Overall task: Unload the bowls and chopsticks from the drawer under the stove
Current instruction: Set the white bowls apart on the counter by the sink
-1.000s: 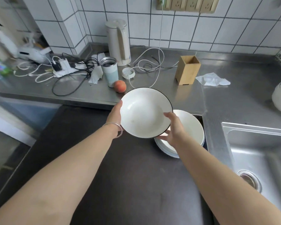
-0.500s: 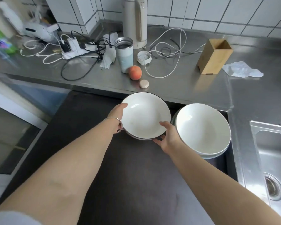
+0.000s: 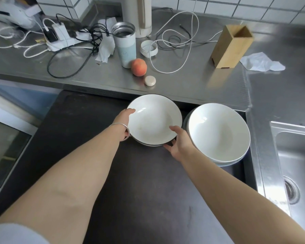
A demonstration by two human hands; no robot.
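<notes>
A white bowl with a dark rim (image 3: 154, 118) lies low on the black stove top (image 3: 130, 182), on top of at least one more bowl. My left hand (image 3: 125, 118) grips its left rim, a bangle on the wrist. My right hand (image 3: 179, 143) holds its near right rim, fingers under the edge. Just to the right stands a second stack of white bowls (image 3: 218, 131). No chopsticks and no drawer are in view.
The steel counter (image 3: 192, 85) behind carries a peach (image 3: 139, 66), a small round beige object (image 3: 150, 80), a tumbler (image 3: 124, 44), a white lid (image 3: 149, 48), cables, a power strip (image 3: 60, 37), a wooden holder (image 3: 231, 46) and a tissue (image 3: 261, 61). A sink (image 3: 298, 164) lies at the right.
The bowl, held up and tilted a second ago, has come down to the left of the bowl stack onto the stove top. Both hands stay on its rim.
</notes>
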